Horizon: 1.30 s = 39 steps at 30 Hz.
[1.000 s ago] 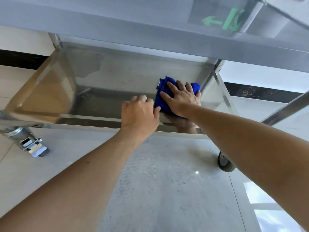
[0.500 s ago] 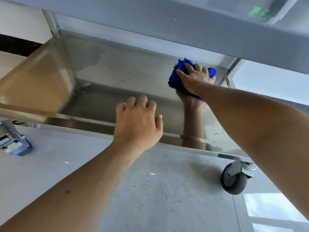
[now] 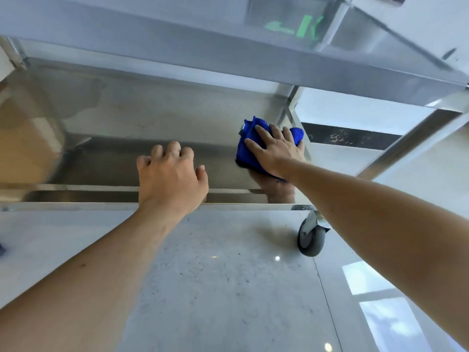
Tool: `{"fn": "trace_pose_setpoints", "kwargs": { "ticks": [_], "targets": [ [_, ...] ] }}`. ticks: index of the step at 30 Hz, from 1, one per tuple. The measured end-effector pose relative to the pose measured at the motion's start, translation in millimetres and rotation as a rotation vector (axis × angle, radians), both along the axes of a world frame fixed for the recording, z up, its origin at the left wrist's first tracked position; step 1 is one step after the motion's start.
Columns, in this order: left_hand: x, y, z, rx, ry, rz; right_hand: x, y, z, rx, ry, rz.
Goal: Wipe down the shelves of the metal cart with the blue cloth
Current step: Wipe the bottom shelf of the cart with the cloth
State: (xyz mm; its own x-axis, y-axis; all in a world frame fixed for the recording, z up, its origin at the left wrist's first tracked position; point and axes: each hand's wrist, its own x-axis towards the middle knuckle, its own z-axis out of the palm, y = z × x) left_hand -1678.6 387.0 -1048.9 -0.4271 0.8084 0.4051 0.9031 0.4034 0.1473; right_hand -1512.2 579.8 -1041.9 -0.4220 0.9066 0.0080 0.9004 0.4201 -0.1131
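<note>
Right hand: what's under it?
The bunched blue cloth, pressed flat on the lower shelf by the right hand. The shelf surface beneath the cloth is covered.

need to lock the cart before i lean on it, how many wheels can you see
1: a grey caster wheel under the near right corner of the cart's bottom shelf, on the floor. The other corners are out of frame or hidden, so more wheels may be there.

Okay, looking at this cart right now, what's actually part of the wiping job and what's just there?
Part of the job:
blue cloth
lower shelf
right hand, pressing the cloth flat
left hand, fingers curled over the shelf's front rim

Just there:
upper shelf
caster wheel
tiled floor
</note>
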Motion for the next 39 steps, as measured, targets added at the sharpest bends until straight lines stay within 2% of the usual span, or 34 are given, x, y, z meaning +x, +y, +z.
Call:
{"fn": "trace_pose_setpoints", "kwargs": {
  "ticks": [7,16,32,39],
  "targets": [
    [2.6,-1.0,2.1,-0.026,-0.061,0.009,57.6,-36.2,-1.0,0.001,-0.057,-0.096],
    [1.5,-0.5,2.2,-0.023,-0.075,0.015,61.7,-39.5,-1.3,0.002,-0.071,-0.109],
    [1.6,-2.8,-1.3,0.055,-0.019,0.022,-32.9,82.3,12.7,-0.022,-0.042,-0.217],
    [0.9,-3.9,-1.9,0.064,-0.034,-0.006,-72.3,88.7,12.6,-0.042,-0.028,-0.251]
  ]
}}
